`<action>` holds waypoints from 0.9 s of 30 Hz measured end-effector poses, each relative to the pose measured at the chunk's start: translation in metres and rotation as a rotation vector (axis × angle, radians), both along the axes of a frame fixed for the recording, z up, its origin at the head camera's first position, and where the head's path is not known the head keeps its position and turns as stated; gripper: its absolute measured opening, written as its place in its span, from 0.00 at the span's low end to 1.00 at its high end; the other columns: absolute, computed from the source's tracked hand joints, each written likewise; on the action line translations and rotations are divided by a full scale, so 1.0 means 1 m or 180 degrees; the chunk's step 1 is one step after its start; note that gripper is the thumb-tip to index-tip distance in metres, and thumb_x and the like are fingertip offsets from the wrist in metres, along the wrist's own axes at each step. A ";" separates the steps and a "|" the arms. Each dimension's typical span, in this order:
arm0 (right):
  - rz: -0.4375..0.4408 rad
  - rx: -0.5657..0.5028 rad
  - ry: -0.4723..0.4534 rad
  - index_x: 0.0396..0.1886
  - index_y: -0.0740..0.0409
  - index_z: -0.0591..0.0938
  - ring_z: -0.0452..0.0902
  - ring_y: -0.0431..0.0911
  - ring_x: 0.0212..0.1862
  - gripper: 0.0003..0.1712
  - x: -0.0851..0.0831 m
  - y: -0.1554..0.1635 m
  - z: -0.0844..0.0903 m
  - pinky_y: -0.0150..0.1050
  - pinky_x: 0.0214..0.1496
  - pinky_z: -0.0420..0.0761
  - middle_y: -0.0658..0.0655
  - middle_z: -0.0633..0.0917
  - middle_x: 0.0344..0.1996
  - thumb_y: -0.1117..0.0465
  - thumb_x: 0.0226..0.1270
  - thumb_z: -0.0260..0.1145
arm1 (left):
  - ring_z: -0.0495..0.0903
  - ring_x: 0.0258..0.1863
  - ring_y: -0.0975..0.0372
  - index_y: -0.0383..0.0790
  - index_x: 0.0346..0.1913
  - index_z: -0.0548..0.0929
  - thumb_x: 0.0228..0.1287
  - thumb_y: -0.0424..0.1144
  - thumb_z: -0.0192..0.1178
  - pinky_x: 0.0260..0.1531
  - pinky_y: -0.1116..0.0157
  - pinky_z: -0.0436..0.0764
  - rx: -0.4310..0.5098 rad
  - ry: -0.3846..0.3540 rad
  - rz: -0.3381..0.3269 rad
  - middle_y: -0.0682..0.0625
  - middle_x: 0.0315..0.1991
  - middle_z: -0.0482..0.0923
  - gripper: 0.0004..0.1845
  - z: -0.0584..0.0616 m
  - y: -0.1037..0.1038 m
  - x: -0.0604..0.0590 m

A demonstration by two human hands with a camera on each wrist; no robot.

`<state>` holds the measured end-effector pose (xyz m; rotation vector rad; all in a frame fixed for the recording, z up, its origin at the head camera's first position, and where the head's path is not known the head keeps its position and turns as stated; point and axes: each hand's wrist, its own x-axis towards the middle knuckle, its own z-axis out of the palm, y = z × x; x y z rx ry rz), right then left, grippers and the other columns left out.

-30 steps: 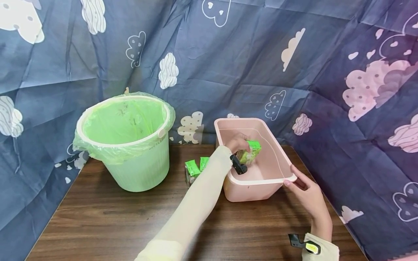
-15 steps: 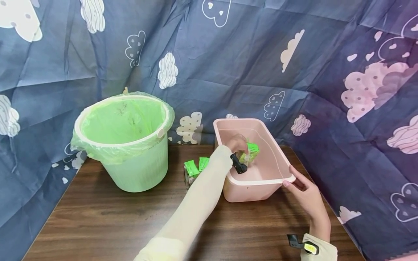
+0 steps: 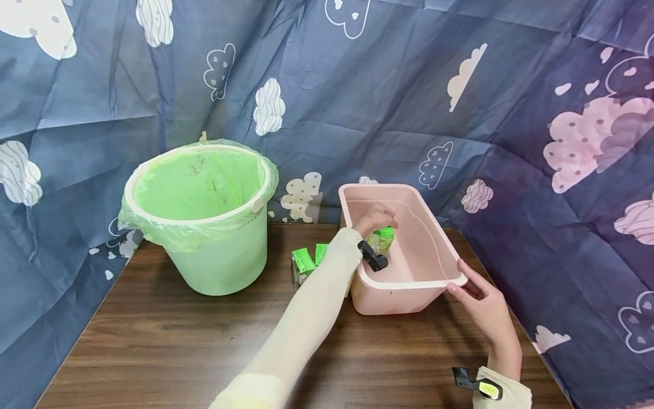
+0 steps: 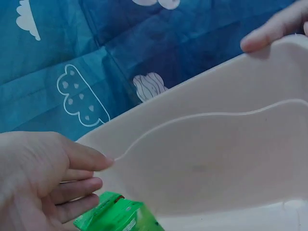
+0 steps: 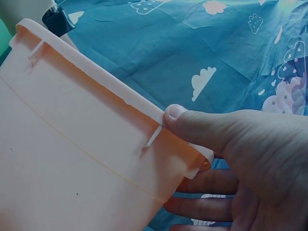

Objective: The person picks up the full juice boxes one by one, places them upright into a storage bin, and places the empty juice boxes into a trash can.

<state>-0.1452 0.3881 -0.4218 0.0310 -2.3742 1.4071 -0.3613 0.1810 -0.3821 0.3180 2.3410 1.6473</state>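
Observation:
My left hand [image 3: 377, 219] reaches inside the pink plastic bin [image 3: 409, 286], its fingers loosely extended with nothing gripped. Just below them stands a green-topped drink carton [image 3: 382, 238] within the bin; in the left wrist view this carton [image 4: 120, 215] shows under the fingertips, partly cut off by the frame. At the bin's near right corner, my right hand [image 3: 485, 311] holds the rim. The right wrist view has the thumb [image 5: 185, 120] over the rim and the other fingers along the bin's outer side.
On the table [image 3: 168, 346], more green-topped cartons [image 3: 304, 262] stand left of the bin, partly hidden behind my left sleeve. Further left is a pale green bucket [image 3: 225, 255] lined with a clear bag. A cloud-patterned cloth [image 3: 332, 113] hangs behind.
The left hand has let go of the green-topped drink carton and lifted slightly off it; the carton now rests lower in the bin. My right hand keeps its hold on the rim.

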 end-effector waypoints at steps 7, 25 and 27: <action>-0.0051 0.0089 -0.0065 0.74 0.63 0.69 0.75 0.21 0.52 0.37 0.000 0.000 0.000 0.19 0.48 0.76 0.37 0.72 0.67 0.69 0.66 0.71 | 0.81 0.56 0.59 0.39 0.56 0.87 0.60 0.33 0.70 0.53 0.70 0.78 0.0402 0.0017 -0.0046 0.49 0.54 0.85 0.19 0.005 -0.010 0.006; -0.0015 0.0102 -0.0107 0.75 0.59 0.68 0.75 0.20 0.51 0.38 0.001 -0.001 0.003 0.19 0.47 0.77 0.41 0.73 0.69 0.66 0.68 0.71 | 0.79 0.62 0.52 0.29 0.65 0.78 0.66 0.27 0.65 0.56 0.71 0.78 0.1396 0.0512 -0.0541 0.38 0.63 0.79 0.24 0.045 -0.085 0.040; 0.0019 0.0094 -0.0099 0.75 0.61 0.67 0.74 0.21 0.52 0.38 0.001 0.001 0.003 0.19 0.47 0.77 0.37 0.73 0.68 0.66 0.68 0.71 | 0.78 0.63 0.51 0.29 0.66 0.76 0.67 0.27 0.65 0.59 0.68 0.77 0.1455 0.0605 -0.0642 0.37 0.64 0.77 0.25 0.044 -0.101 0.049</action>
